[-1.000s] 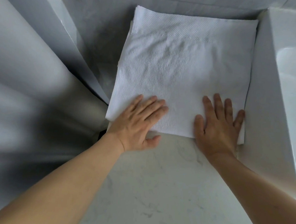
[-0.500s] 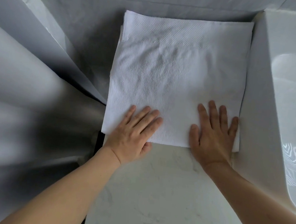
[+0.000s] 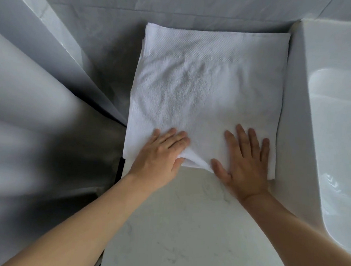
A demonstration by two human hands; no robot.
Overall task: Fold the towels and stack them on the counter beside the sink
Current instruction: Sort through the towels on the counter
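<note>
Marble counter: left hand pinching white towel, right hand flat.

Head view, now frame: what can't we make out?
- Towel layers: only edge lines show at its left side; the top layer hides the count.
- Left hand: its thumb goes under the lifted near edge; the cloth hides the grip.
- Cloth beneath the right hand: covered by the palm.
- Sink: cut off by the right frame edge.
- Left of the counter: blurred grey surfaces, unidentifiable.
</note>
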